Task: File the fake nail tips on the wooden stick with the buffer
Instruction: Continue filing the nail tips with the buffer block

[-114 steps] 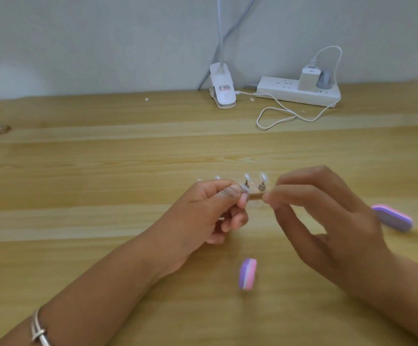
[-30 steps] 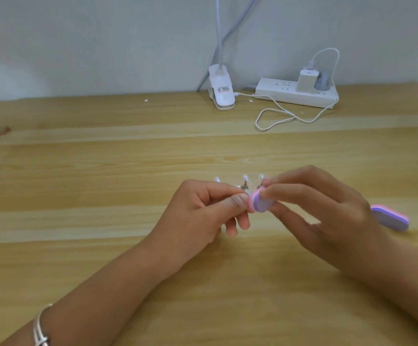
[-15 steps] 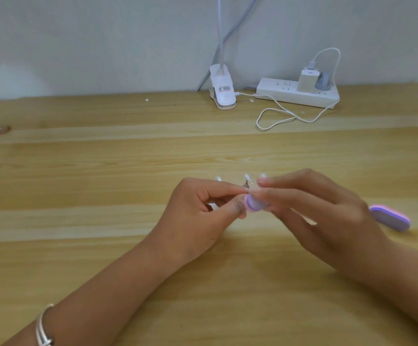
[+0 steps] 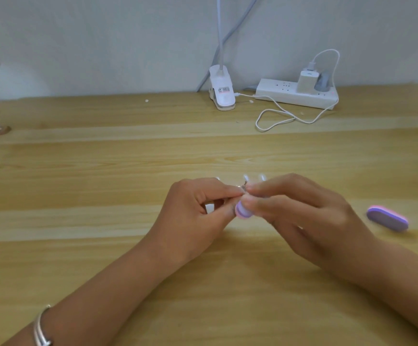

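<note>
Purple-pink buffer [image 4: 242, 211], likely light and soft, is pinched in my right hand [image 4: 310, 216]. Nail tips [image 4: 245, 177] look thin and brittle; my left hand [image 4: 193, 216] pinches their mostly hidden stick close beside them.

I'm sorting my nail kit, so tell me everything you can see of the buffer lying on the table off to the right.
The spare buffer is an oblong block with rounded ends, lilac on top with a pink layer along its far edge; it looks like foam. It lies flat on the wooden table, to the right of the right hand and apart from it. Only the table touches it. Fine detail is blurred.
</note>
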Tool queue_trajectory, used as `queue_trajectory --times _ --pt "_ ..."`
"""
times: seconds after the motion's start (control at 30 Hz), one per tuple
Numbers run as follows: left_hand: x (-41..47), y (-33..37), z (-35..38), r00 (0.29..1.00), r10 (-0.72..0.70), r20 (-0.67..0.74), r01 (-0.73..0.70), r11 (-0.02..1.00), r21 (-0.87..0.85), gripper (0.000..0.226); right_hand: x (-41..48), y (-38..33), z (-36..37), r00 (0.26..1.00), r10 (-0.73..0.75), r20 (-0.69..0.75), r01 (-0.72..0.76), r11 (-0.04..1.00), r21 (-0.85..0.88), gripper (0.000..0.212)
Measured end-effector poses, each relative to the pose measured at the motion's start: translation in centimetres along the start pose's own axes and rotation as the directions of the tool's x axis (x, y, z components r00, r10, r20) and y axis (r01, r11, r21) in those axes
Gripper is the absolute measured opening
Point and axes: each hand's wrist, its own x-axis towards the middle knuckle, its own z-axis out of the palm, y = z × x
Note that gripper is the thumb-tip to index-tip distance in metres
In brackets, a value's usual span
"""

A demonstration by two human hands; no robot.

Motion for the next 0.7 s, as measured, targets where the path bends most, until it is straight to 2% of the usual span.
queue_trajectory --times 0.17,0.3,0.4,0.47,0.6,0.7 --pt "-0.1 0.1 0.4 0.999 0.004 -0.032 -0.003 0.999 0.048 0.011 0.4 0.7 -0.8 0.994 0.092 -0.057 -0.091 0.996 0.017 0.02" --pt "-0.2 0.2 0.4 1.0 0.027 0.0 -0.027 0.999 0.046 0.013 0.1 -0.2 0.2 1.0 0.01 0.003 -0.01 1.0 0.004 0.024" --pt "-0.1 0.1 0.7 1.0 0.007 -0.021 -0.006 0.999 0.039 0.011 0.3 0.7 -0.7 0.996 0.077 -0.05 -0.076 0.997 0.005 0.02" --pt "-0.1 0.2 0.6 1.0 -0.01 -0.023 0.011 1.0 0.014 0.012 0.2 0.5 -0.5 0.993 0.095 -0.064 -0.094 0.995 0.019 0.018" --pt "-0.1 0.3 0.3 0.999 -0.051 0.008 0.051 0.996 -0.074 0.013 0.0 -0.3 0.2 1.0 -0.008 -0.027 0.007 1.0 -0.019 0.022" --pt "0.0 0.1 0.3 0.996 -0.092 0.007 0.092 0.99 -0.106 0.011 0.3 0.9 -0.6 0.995 0.069 -0.077 -0.073 0.996 -0.045 0.02"
